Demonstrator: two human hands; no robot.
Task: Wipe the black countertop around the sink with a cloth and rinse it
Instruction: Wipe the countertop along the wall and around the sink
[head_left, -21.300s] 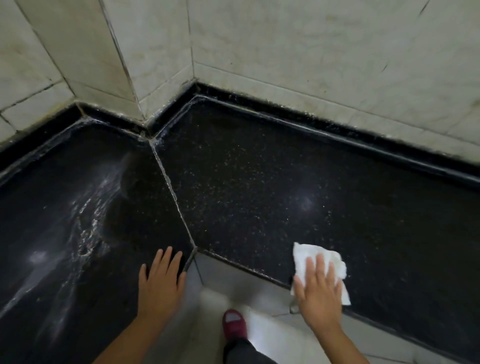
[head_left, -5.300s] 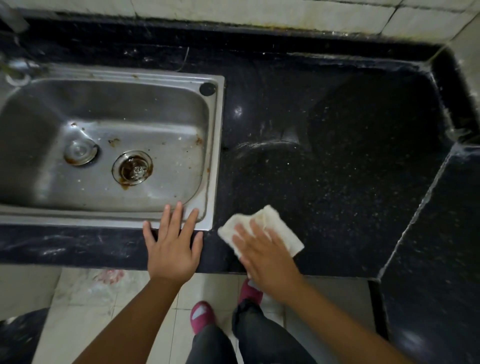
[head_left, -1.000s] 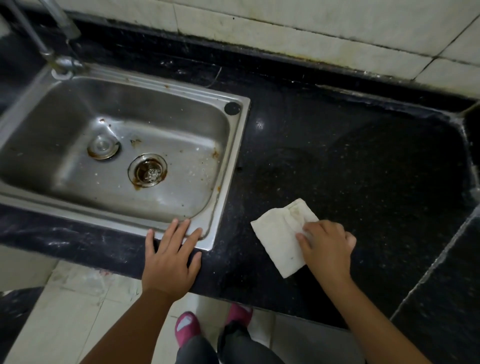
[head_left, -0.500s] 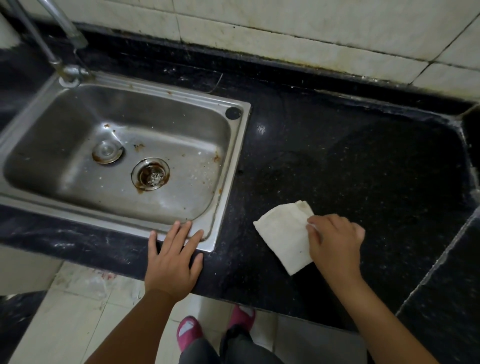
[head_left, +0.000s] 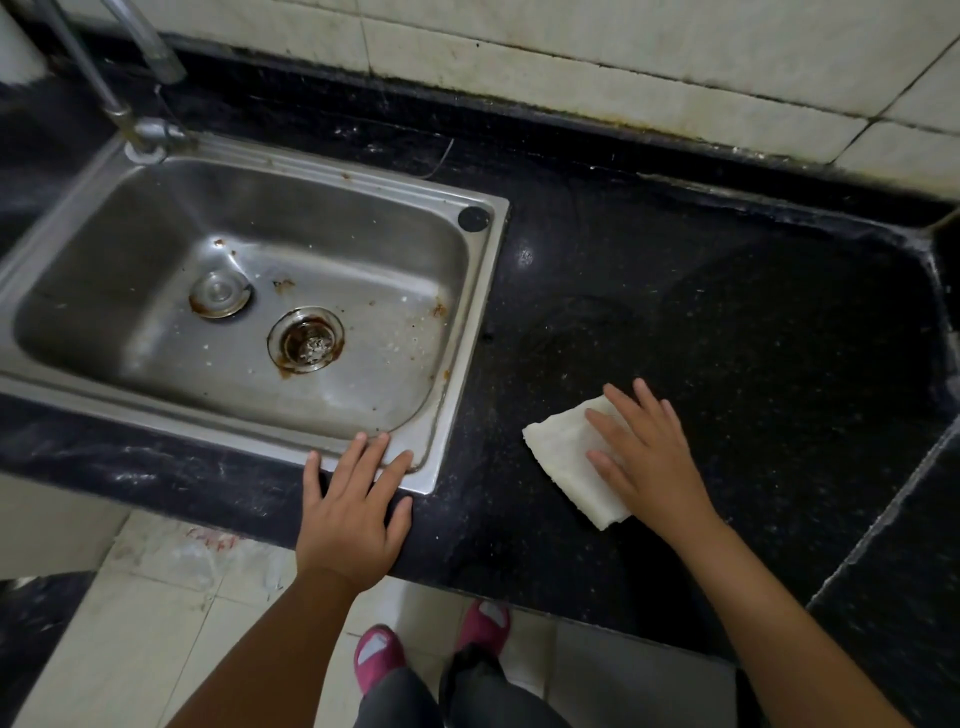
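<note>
A white folded cloth (head_left: 566, 457) lies flat on the black speckled countertop (head_left: 727, 332), right of the steel sink (head_left: 467, 332). My right hand (head_left: 644, 457) presses on the cloth's right half with fingers spread, hiding that part. My left hand (head_left: 353, 509) rests flat on the counter's front edge, fingertips touching the sink's near right corner, and it holds nothing. The sink basin holds a rusty drain (head_left: 306, 340) and a loose plug (head_left: 221, 293).
A metal tap (head_left: 140, 47) rises at the sink's back left. A tiled wall (head_left: 623, 57) backs the counter. A second counter slab (head_left: 904, 597) joins at the right, at an angle. Below are floor tiles and my pink slippers (head_left: 379, 654).
My right hand has gone from gripping the cloth's right edge with curled fingers to lying flat on it with fingers spread. The cloth has stayed about where it was. My left hand stays put.
</note>
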